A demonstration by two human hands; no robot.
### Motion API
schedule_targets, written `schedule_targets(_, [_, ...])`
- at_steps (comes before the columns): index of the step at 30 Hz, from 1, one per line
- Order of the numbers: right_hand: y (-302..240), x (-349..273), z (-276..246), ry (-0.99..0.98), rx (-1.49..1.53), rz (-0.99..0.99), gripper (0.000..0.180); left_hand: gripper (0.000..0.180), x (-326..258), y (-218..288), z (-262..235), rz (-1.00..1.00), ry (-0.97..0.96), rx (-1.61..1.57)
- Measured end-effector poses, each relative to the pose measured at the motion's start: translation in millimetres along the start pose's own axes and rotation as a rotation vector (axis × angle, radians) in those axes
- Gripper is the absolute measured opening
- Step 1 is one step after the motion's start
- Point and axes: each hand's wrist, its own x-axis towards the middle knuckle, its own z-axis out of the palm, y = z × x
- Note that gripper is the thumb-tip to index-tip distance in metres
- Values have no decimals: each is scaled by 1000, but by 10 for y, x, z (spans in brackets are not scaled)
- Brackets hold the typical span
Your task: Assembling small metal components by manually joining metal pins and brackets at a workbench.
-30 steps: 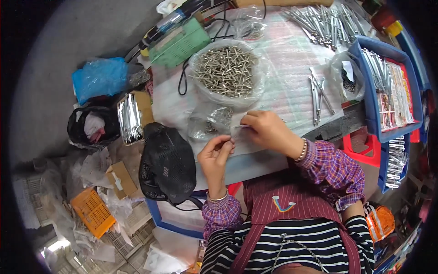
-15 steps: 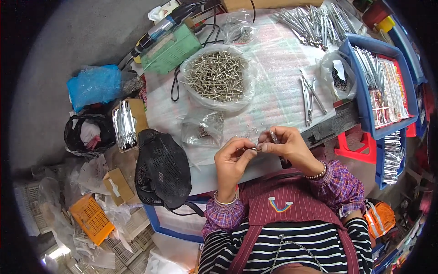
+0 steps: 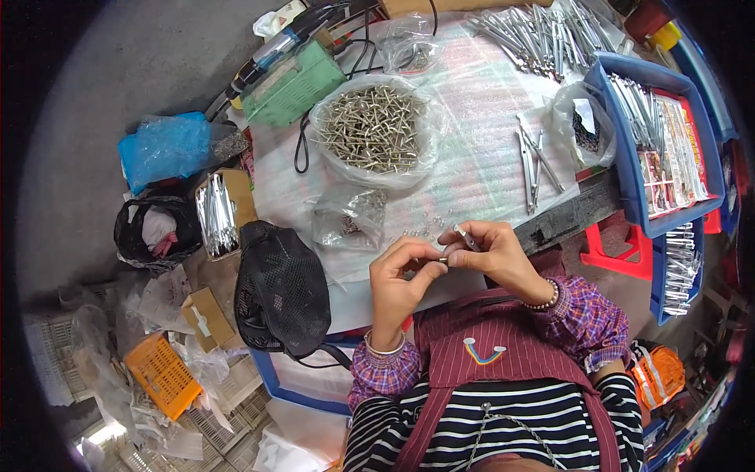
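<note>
Near the table's front edge, my left hand and my right hand meet fingertip to fingertip. A small metal pin is pinched in my left fingers, and the right fingertips touch its end. My right hand is closed round a silver metal bar; its end sticks up between the fingers and the palm hides the rest. Just beyond my hands lie tiny shiny rings. Further off, a large plastic bag is full of metal pins. Several slim silver bars lie to the right.
A small clear bag and a black mesh bag are on the left. A green box with a power tool stands behind. To the right are a bag of dark parts and a blue tray. Silver bars pile up behind.
My right fingers have shifted slightly, and the silver bar's end now tilts and shows more clearly. The small pin shows more plainly between my fingertips. The view has shifted a little.
</note>
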Motion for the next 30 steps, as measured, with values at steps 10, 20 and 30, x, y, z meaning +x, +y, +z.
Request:
schedule_targets(10, [8, 10, 1, -26, 80, 39, 25, 18, 11, 84, 30, 160, -8, 257])
schedule_targets(20, [-68, -90, 72, -23, 146, 140, 30, 11, -34, -59, -35, -14, 45, -41])
schedule_targets(30, [35, -285, -81, 80, 516, 407, 20, 8, -31, -107, -51, -112, -1, -166])
